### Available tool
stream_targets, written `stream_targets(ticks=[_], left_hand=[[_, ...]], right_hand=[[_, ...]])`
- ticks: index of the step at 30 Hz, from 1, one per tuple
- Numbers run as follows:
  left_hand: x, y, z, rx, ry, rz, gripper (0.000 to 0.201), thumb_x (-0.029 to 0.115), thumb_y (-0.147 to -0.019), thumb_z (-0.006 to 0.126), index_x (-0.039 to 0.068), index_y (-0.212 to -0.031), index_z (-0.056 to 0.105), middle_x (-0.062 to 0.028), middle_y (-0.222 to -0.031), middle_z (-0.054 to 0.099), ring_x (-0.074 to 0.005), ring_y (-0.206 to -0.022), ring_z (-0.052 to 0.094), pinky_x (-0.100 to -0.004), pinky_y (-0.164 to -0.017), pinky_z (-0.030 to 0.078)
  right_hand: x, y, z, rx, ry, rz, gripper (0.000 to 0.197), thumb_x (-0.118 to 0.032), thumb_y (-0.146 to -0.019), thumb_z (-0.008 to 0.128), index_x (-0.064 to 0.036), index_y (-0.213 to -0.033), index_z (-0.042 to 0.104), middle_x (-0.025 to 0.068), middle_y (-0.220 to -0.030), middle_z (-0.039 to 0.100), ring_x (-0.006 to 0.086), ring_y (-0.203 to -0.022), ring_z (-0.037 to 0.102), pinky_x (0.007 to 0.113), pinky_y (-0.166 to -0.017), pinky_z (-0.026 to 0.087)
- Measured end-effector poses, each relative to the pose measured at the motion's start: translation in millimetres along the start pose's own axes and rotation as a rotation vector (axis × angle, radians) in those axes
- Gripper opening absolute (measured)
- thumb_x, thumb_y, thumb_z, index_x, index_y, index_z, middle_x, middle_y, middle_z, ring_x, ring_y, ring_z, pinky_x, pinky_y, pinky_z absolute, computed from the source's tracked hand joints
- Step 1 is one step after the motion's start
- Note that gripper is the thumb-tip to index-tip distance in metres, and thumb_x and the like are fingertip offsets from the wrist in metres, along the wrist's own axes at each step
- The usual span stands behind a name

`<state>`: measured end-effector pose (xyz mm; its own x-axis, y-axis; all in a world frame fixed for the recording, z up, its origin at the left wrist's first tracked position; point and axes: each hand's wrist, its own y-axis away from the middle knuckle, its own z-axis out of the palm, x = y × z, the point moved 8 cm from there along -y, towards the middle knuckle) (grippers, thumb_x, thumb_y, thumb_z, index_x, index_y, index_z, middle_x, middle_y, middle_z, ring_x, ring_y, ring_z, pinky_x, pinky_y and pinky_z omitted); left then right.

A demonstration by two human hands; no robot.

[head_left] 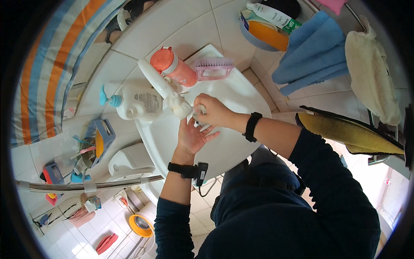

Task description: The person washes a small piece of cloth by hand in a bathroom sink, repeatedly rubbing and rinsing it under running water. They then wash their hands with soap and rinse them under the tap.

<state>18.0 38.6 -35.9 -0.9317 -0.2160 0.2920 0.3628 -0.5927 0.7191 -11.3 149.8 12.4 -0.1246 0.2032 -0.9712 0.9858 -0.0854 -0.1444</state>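
Above a white washbasin, a white faucet with a long handle leans in from the back left. My left hand is just below the faucet's end, palm up and fingers spread. Beside the same end is my right hand, fingers curled closed around a small whitish thing whose kind I cannot make out. It sits over the fingertips of my left hand. Both wrists wear black straps, and the left one carries a small dark box.
On the basin's back ledge stand a pump bottle, a coral bottle and a pink brush. A blue towel hangs at right, near a bowl holding a tube. A toilet is at left, beyond a metal rail.
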Motion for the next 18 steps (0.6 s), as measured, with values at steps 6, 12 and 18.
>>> stream_targets(ticks=[6,12,18], left_hand=[[19.6,-36.5,-2.6,0.096,-0.04,0.224,0.039,0.044,-0.096,0.033,0.013,-0.115,0.049,-0.0052,-0.11,0.056,-0.0188,-0.106,0.053,-0.0399,-0.087,0.046],[15.7,-38.3,17.5,0.114,-0.032,0.254,0.03,0.039,-0.096,0.036,0.017,-0.114,0.048,-0.0022,-0.107,0.056,-0.0191,-0.098,0.056,-0.0371,-0.079,0.05],[23.4,-35.0,5.5,0.345,-0.124,0.38,0.018,0.029,-0.097,0.038,0.016,-0.103,0.048,0.0004,-0.092,0.057,-0.0145,-0.08,0.058,-0.0293,-0.064,0.05]], right_hand=[[-26.7,10.5,-5.4,0.082,0.079,-0.117,0.021,-0.009,-0.079,0.055,-0.0001,-0.097,0.05,0.0153,-0.095,0.051,0.0308,-0.087,0.052,0.037,-0.077,0.045],[-7.3,6.1,-5.9,0.167,0.27,0.131,0.024,-0.02,-0.087,0.051,0.0006,-0.098,0.05,0.0209,-0.091,0.053,0.0363,-0.084,0.053,0.043,-0.074,0.045],[14.3,1.0,2.7,0.082,0.227,0.404,0.026,-0.023,-0.09,0.044,0.0027,-0.093,0.05,0.023,-0.082,0.059,0.0395,-0.08,0.058,0.047,-0.072,0.046]])
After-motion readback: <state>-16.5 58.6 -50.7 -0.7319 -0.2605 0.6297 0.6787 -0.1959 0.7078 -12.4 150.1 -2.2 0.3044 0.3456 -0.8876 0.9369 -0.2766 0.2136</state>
